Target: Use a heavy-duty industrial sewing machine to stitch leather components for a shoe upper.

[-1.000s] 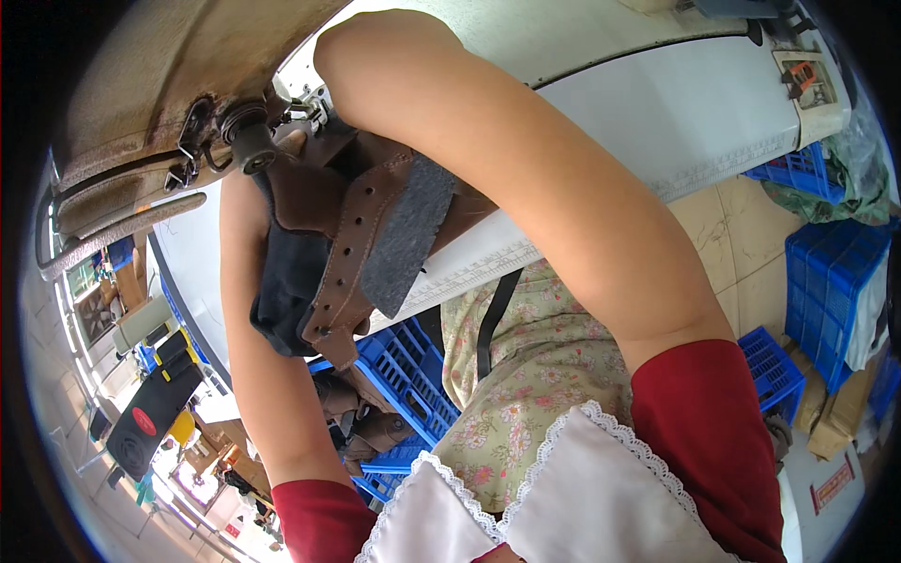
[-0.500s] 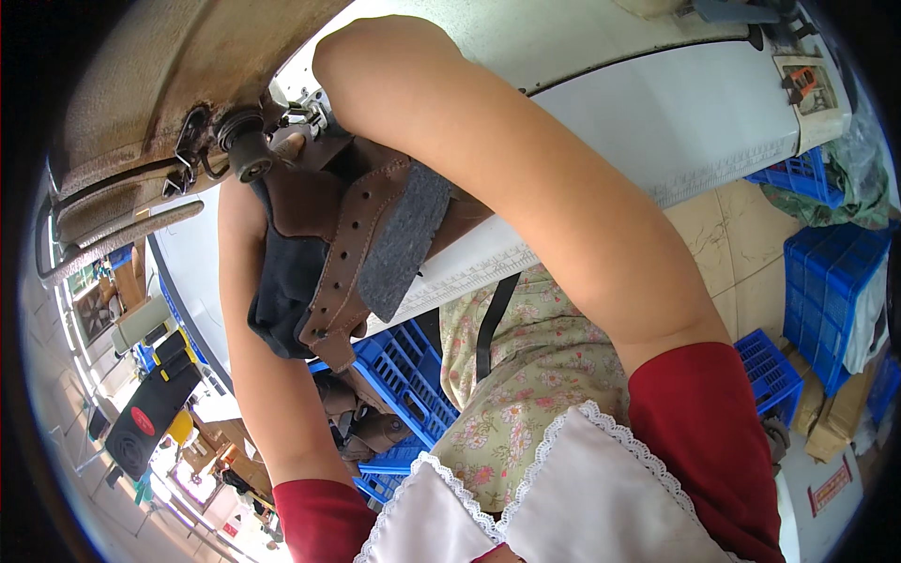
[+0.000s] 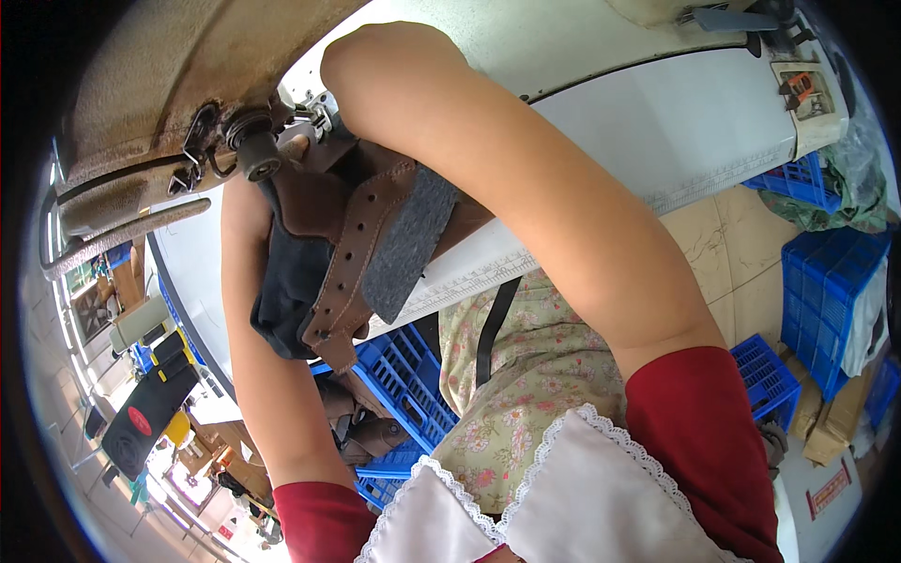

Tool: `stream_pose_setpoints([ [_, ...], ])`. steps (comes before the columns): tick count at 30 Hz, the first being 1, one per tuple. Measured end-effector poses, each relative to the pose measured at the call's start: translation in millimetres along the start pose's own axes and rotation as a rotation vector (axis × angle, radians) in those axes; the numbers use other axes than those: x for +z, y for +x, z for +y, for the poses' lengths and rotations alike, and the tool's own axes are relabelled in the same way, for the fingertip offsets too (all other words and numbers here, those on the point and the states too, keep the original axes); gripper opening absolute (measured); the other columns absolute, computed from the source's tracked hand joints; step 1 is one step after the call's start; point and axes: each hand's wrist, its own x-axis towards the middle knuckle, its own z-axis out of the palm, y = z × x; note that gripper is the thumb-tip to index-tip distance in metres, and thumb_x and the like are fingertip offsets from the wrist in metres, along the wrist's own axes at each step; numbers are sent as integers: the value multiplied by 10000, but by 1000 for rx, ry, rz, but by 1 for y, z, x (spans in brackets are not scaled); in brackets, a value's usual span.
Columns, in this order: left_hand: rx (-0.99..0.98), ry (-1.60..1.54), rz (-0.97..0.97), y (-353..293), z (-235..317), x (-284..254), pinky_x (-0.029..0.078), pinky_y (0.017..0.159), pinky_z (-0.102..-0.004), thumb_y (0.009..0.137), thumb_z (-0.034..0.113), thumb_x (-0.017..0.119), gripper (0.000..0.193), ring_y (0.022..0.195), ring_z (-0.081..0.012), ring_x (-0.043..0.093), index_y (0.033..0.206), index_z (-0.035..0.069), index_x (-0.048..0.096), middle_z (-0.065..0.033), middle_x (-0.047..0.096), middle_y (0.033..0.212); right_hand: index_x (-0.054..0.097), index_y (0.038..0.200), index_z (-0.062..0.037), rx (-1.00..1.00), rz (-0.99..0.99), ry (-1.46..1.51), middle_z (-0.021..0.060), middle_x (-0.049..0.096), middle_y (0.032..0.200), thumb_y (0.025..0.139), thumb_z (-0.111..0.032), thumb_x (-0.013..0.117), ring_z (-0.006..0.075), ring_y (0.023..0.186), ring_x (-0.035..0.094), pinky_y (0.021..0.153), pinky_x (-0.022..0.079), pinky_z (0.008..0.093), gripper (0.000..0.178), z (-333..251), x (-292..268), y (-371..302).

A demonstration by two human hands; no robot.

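Observation:
A brown leather shoe upper [image 3: 352, 246] with a row of punched holes, dark lining [image 3: 284, 291] and a grey felt-like strip [image 3: 410, 249] lies under the sewing machine's head, its lower part hanging over the table edge. My left hand [image 3: 298, 147] is mostly hidden behind the machine and the upper; a fingertip shows on the leather beside the metal presser foot [image 3: 319, 114], and the hand appears closed on the upper. From the other side my right hand [image 3: 387, 68] bends in at the wrist close to the presser foot. Its fingers are out of sight behind the wrist.
The machine head [image 3: 188, 84] with a round dark knob [image 3: 260, 161] overhangs the left. A printed ruler [image 3: 723, 176] runs along the white table's front edge. Below stands a blue crate [image 3: 404, 375] near brown leather pieces [image 3: 375, 434]; more blue crates [image 3: 831, 291] stand right.
The whole view has shifted very slightly. Both hands and the upper keep almost the same place at the presser foot.

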Motion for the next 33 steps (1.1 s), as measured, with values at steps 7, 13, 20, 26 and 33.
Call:
stream_pose_setpoints([
  [7, 29, 10, 9, -4, -5, 1, 502, 854, -326, 896, 132, 615, 293, 975, -194, 617, 1168, 33, 662, -97, 665, 1092, 740, 761, -113, 12, -29, 31, 93, 708, 756, 692, -180, 680, 255, 718, 696, 593, 529, 393, 113, 1, 1, 1],
  [13, 56, 22, 11, -9, -6, 3, 496, 852, -336, 902, 178, 615, 292, 974, -208, 615, 1155, 41, 665, -106, 663, 1079, 746, 775, -110, 51, -147, 40, 101, 719, 794, 710, -159, 667, 263, 740, 704, 609, 538, 390, 114, 1, -7, 5],
  [20, 89, 39, 14, -6, -11, 1, 488, 850, -349, 908, 233, 615, 300, 973, -223, 613, 1140, 50, 667, -116, 662, 1065, 754, 796, -112, 56, -206, 12, 102, 724, 809, 720, -154, 665, 258, 757, 709, 617, 543, 393, 125, -1, -9, 6],
  [26, 104, 61, 27, -1, -17, -6, 481, 848, -360, 913, 279, 615, 313, 972, -236, 611, 1127, 58, 669, -125, 660, 1053, 758, 797, -124, 70, -221, 29, 87, 726, 813, 726, -161, 670, 258, 762, 709, 614, 544, 386, 119, -5, -8, 8],
  [33, 145, 69, 20, 2, -20, 1, 473, 846, -373, 919, 334, 615, 334, 970, -252, 609, 1112, 67, 672, -136, 658, 1038, 722, 794, -110, 94, -231, 52, 94, 709, 819, 716, -80, 641, 295, 797, 696, 680, 558, 408, 116, 0, -13, 6],
])
